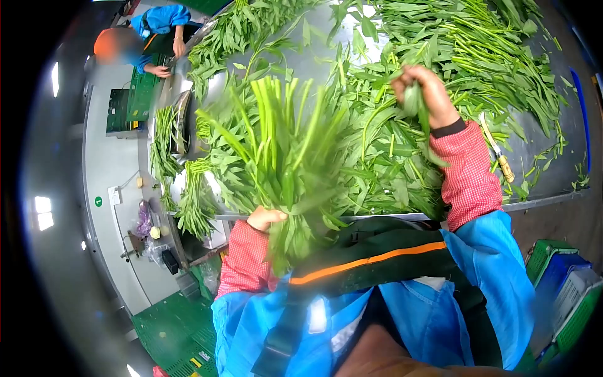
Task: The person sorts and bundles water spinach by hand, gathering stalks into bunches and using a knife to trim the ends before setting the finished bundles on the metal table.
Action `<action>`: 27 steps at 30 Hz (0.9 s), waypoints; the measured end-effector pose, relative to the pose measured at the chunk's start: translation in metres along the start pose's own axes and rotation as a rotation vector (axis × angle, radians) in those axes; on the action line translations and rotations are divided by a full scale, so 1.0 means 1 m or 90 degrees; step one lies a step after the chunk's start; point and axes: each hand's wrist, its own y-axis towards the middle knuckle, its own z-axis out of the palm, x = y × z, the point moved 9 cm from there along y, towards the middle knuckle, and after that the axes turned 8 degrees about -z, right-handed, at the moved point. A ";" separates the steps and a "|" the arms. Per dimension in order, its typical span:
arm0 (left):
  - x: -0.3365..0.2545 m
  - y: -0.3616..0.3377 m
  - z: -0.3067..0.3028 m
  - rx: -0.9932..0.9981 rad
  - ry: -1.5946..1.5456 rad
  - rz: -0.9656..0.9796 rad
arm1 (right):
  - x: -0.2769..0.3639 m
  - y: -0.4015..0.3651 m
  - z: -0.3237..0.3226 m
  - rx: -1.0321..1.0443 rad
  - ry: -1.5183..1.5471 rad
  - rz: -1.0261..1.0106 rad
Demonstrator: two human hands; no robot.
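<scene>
A bunch of leafy green stalks (269,135) stands with its cut ends up in my left hand (266,218), whose fingers are wrapped round the leafy lower part, close to my body. Over the table, my right hand (425,94) is closed on some green leaves (414,107) that hang below its fingers. Loose greens (389,169) lie beneath and between both hands. To the right of my right forearm rests a knife (499,154) with a light wooden handle. A thick pile of stalks (477,56) covers the back right of the metal table.
Across the table's left end, a co-worker (160,22) in blue has both hands near the edge. Tied-looking bundles (196,195) lie at the left edge. Green crates (182,330) stand at lower left, and stacked crates (565,283) at lower right.
</scene>
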 end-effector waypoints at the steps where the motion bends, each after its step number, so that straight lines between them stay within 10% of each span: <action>1: 0.001 0.001 -0.004 0.026 0.016 0.014 | -0.008 -0.007 0.017 0.062 -0.004 0.044; 3: 0.005 0.003 -0.008 0.053 0.020 0.018 | -0.025 -0.014 0.038 0.203 -0.021 0.065; 12: 0.006 0.009 0.015 0.115 0.047 -0.001 | 0.013 0.015 0.096 0.091 -0.421 -0.340; 14: 0.003 0.006 0.024 0.090 0.068 -0.017 | -0.005 0.025 0.101 0.208 -0.452 -0.243; 19: 0.009 -0.007 0.011 -0.032 0.118 -0.097 | 0.020 0.024 0.015 -0.181 -0.180 -0.111; 27: -0.024 0.004 0.030 -0.039 0.188 0.015 | -0.035 -0.009 0.110 0.215 -0.142 0.025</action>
